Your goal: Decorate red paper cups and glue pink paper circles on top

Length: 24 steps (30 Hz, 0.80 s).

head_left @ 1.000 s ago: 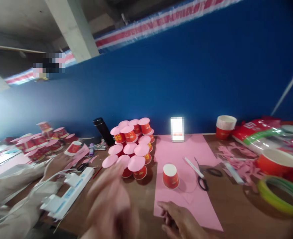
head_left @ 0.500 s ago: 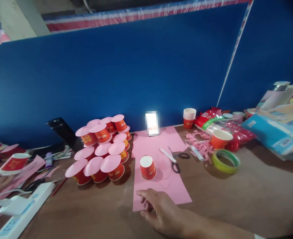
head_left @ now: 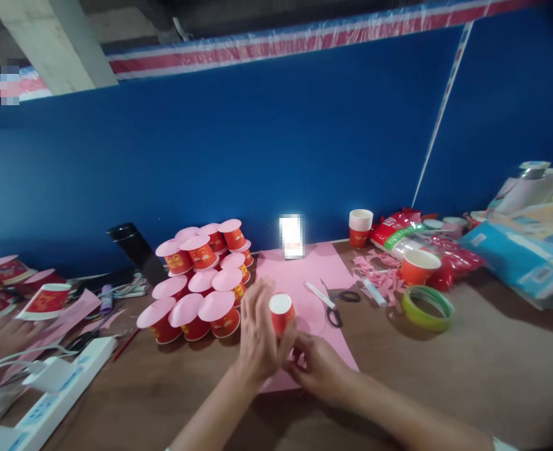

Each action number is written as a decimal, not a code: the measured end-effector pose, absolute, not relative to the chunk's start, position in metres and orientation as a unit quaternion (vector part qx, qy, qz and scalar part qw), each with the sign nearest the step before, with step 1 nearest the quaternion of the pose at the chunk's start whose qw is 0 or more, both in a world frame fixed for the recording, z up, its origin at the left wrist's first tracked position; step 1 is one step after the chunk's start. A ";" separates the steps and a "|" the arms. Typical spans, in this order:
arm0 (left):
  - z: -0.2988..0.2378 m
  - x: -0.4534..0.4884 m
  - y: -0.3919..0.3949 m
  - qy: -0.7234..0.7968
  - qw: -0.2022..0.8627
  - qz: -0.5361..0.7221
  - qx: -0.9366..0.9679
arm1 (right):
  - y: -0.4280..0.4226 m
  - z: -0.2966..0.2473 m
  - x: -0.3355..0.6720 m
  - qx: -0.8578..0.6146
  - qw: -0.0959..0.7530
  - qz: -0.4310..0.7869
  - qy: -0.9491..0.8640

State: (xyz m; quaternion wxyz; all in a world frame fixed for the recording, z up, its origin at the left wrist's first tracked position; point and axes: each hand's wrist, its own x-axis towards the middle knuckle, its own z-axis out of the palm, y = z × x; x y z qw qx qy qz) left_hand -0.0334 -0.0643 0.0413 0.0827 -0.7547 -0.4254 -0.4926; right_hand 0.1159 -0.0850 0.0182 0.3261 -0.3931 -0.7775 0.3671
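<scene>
A red paper cup (head_left: 282,313) with its white bottom facing up stands on pink paper (head_left: 332,348) in front of me. My left hand (head_left: 260,332) is around the cup, with its fingers along the left side and its thumb across the front. Close against that thumb, my right hand (head_left: 316,366) is closed, with its fingertips pinched low by the cup. What the pinch holds, if anything, is hidden. Scissors (head_left: 334,316) and a white pen-like tool (head_left: 320,294) lie right of the cup.
Red cups topped with pink discs (head_left: 217,305) are stacked at left. Yellow-green tape (head_left: 417,321), pink scraps (head_left: 389,288), a loose cup (head_left: 419,269) and nested cups (head_left: 361,219) lie at right. A power strip (head_left: 64,388) and another person's hand (head_left: 4,335) are at far left.
My left hand has come into view and closed around the upside-down cup. My right hand has moved slightly right and up toward the cup, its fingers drawing together. The view has shifted slightly.
</scene>
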 end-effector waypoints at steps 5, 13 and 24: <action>0.012 -0.037 -0.021 -0.530 -0.170 -0.476 -0.681 | -0.039 0.040 0.157 -0.495 0.319 0.153 -0.793; -0.013 -0.039 -0.026 -0.541 -0.249 -0.474 -0.648 | 0.006 0.013 0.180 -0.616 0.197 0.074 -0.759; 0.007 -0.040 -0.021 -0.468 -0.493 -0.598 -0.425 | 0.006 -0.001 0.185 -0.601 0.358 0.143 -0.700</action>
